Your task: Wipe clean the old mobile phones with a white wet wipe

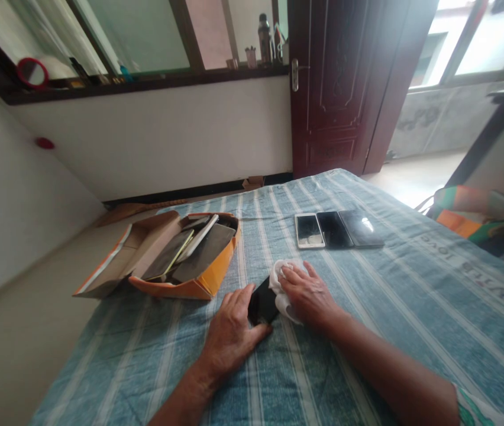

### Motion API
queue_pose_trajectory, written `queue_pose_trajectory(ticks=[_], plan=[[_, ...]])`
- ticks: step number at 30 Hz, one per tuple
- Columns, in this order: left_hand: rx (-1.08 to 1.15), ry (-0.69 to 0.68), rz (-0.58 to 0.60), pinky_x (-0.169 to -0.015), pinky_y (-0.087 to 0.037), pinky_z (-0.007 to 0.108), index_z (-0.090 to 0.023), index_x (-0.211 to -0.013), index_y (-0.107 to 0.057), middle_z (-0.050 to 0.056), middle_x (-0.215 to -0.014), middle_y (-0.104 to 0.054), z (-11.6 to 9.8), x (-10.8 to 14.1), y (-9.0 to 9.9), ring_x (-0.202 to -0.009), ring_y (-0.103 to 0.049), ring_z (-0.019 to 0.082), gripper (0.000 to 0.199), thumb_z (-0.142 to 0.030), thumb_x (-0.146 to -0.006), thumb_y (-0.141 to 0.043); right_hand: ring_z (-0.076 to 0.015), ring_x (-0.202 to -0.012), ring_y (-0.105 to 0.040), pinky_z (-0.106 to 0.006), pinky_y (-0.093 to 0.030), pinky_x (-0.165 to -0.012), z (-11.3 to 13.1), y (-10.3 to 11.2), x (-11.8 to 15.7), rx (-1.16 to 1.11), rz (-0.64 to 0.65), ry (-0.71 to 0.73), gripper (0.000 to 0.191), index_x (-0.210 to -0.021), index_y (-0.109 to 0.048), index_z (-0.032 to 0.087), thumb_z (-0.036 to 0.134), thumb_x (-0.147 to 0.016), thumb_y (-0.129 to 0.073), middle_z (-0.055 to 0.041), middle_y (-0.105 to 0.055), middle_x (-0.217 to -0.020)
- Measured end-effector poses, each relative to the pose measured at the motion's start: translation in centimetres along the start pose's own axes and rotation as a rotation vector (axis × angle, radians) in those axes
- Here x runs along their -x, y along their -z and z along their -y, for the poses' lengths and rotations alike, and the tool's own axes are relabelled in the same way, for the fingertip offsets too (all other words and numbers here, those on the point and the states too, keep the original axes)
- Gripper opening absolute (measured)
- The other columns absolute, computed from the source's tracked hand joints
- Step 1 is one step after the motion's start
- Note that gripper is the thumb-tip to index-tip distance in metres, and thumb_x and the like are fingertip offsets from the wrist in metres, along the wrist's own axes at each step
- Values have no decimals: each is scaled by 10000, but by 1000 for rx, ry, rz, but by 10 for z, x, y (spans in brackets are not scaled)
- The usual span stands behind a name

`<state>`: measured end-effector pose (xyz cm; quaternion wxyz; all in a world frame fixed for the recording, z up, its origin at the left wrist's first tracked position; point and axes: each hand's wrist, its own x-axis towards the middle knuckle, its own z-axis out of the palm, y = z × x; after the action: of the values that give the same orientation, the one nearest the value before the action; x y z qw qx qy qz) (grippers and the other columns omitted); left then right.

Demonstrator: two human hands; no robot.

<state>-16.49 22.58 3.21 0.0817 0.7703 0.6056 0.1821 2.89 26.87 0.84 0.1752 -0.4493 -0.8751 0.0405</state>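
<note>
A dark phone [263, 303] lies on the blue striped bedcover [274, 378]. My left hand [233, 324] grips its left end, with the thumb along the near edge. My right hand [307, 294] is closed on a crumpled white cloth [284, 278], pressed against the phone's right end; part of the phone is hidden under the cloth. Beyond my right hand, a white-framed phone [309, 230], a black phone [334, 229] and a wider dark device [361, 228] lie side by side.
An open orange box [216, 272] holding several flat dark devices stands on the bed at the left, its lid [123, 254] folded outward. Behind the bed are a wall and a dark red door [336, 89]. Colourful bags [469, 216] are at the right.
</note>
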Motion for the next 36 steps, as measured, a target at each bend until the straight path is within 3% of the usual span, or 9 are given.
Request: queue_pose_trajectory(ticks=[6,18,24,30,36], plan=[[-9,-27,-34,-945,-471,464,-153,-1185,-558,125,-1119,-658,1,0,0,-1055,-588,310,605,-255,-611,-719,-304,-1305,-415,-541,-242,-1097,-9,5,2,6,23,-108,401,-1262,-557,147,198,-868,-505,-138,-525,-1355],[-40,-42,-20,-946,-471,447,-110,-1176,-555,140,-1112,-651,2,-2,2,-1046,-587,305,584,-233,-625,-705,-299,-1286,-440,-506,-266,-1077,-17,8,5,49,25,-253,395,-1231,-595,137,116,-885,-405,-157,-530,-1346],[-49,-14,-12,-941,-469,437,-131,-1160,-563,127,-1113,-654,0,-2,4,-1048,-587,304,567,-245,-621,-693,-289,-1277,-447,-468,-294,-1069,-19,14,14,50,51,-237,377,-1222,-604,138,148,-905,-401,-153,-510,-1372],[-50,13,-7,-943,-460,431,-135,-1149,-571,127,-1128,-654,0,-5,5,-1056,-588,305,557,-265,-621,-690,-292,-1314,-407,-482,-291,-1080,-31,20,43,39,84,-144,429,-1307,-536,149,110,-907,-386,-147,-476,-1406],[-32,68,-25,-938,-451,405,-169,-1111,-593,94,-1093,-663,-7,-6,9,-1039,-588,283,528,-282,-606,-699,-281,-1331,-389,-459,-286,-1088,-39,18,63,-17,41,-147,447,-1311,-533,183,89,-895,-400,-114,-470,-1421]])
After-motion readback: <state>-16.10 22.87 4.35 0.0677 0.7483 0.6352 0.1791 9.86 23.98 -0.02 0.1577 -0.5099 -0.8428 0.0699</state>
